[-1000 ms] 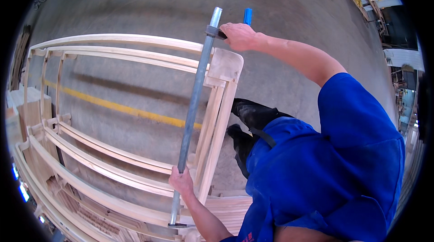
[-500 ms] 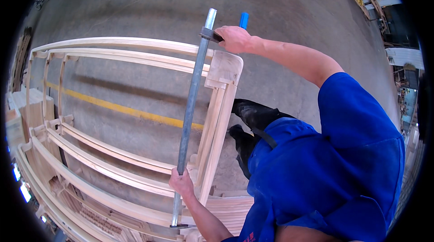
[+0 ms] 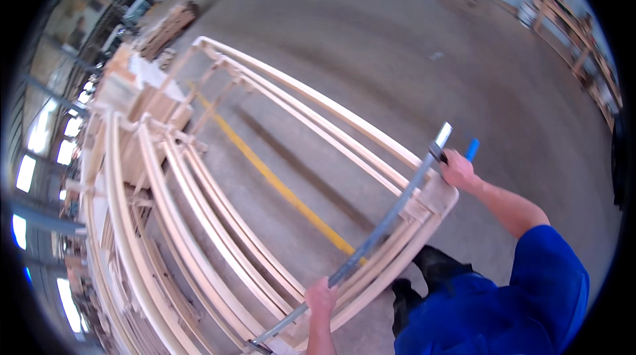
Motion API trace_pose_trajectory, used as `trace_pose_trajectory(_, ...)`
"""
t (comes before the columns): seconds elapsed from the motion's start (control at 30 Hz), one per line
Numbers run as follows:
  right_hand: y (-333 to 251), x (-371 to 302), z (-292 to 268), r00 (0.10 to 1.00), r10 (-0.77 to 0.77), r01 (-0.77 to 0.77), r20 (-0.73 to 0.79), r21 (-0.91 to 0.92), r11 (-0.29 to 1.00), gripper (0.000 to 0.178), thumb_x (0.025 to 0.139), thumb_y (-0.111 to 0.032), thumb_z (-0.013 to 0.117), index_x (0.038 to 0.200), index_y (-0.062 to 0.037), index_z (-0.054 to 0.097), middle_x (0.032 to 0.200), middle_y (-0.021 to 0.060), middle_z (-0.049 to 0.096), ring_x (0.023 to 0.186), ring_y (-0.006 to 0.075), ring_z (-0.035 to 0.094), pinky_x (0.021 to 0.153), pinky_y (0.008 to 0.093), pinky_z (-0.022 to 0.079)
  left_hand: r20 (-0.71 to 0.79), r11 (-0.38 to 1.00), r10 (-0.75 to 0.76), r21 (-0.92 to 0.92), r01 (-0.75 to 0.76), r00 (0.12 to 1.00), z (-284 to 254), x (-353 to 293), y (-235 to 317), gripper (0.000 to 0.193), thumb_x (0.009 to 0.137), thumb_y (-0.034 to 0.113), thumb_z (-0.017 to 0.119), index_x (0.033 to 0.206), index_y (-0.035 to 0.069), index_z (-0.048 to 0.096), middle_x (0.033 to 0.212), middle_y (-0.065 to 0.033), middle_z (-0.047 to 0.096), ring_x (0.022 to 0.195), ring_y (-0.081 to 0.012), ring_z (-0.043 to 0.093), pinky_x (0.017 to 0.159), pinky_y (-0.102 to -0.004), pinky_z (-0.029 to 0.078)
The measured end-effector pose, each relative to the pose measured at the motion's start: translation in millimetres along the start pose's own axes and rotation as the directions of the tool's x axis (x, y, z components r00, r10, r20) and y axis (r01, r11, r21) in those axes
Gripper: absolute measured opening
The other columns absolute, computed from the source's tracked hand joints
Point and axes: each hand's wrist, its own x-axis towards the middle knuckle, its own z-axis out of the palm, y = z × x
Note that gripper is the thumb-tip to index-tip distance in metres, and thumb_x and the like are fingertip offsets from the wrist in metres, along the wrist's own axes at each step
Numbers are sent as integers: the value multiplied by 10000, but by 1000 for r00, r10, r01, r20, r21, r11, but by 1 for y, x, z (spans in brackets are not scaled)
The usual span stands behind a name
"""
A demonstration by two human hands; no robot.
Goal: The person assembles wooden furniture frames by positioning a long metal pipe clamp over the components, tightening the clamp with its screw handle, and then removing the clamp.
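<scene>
Head view: bar clamp (image 3: 383, 226) held across wooden frame (image 3: 439, 197), left grip (image 3: 321, 296), right grip (image 3: 457, 169) wrapped round it, spaced presumably for balance.

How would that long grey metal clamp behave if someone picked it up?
The clamp is probably stiff, as its long bar looks metallic. It may feel fairly heavy, given that metal length. Lifted by one end, it could tip or swing: the left hand and right hand grip it far apart.

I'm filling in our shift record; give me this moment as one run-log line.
left hand: gripping metal bar clamp | right hand: holding clamp near blue handle | clamp: over pale wooden frame | floor: yellow line
</scene>
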Motion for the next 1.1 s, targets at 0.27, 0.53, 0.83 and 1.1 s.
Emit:
trace_pose_trajectory(0.27,5,24,31,939,343,-330,33,371,868,804,896,-613,614,1303,76,531,1166,232,630,1117,306,598,990,409,451,-33,998,1,-70,-3,999,21,-5,19,339,853,413,729,1041,133,700,986,-140,719,988,-354,674,872,-501,507)
trace_pose_trajectory(0.53,46,63,21,933,351,-339,85,541,770,876,814,-703,717,1287,26,608,1135,119,642,998,242,600,861,406,498,-817,896,-444,-410,171,368,18,-82,-44,478,905,270,723,1266,-10,581,1253,-229,586,1176,-424,514,1062,-527,394)
trace_pose_trajectory(0.83,9,39,23,919,375,-389,122,434,812,1001,795,-709,714,1453,12,489,1446,183,507,1309,332,512,1100,451,430,310,-225,-942,-867,-445,-127,134,-230,-207,730,953,486,656,1401,-45,431,1419,-209,499,1313,-359,454,1088,-508,347)
trace_pose_trajectory(1.1,74,99,2,920,345,-384,183,584,715,734,859,-579,726,1304,-10,597,1189,100,610,1026,236,615,914,374,515,113,-478,-872,-400,-782,476,133,-157,-222,501,993,477,534,1258,69,657,1226,-95,702,1116,-268,671,961,-471,557)
